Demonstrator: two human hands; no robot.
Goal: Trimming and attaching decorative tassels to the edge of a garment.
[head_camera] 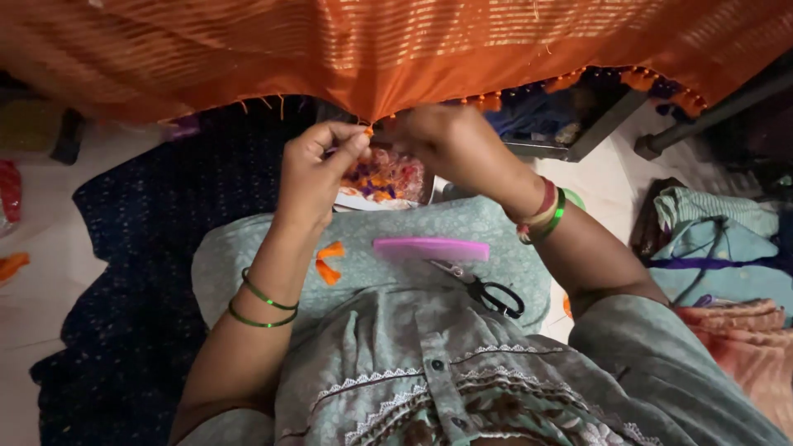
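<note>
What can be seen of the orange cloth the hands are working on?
The orange cloth hangs across the top of the view, thin and woven-looking, with pale stripes. Its lower hem carries small orange tassels and loose threads; some at right look darker. The left hand and right hand pinch the hem at its middle, fingertips meeting at one tassel.

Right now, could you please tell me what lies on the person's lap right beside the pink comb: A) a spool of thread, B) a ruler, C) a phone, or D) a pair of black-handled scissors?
D: a pair of black-handled scissors lies just below the pink comb on the lap.
</note>
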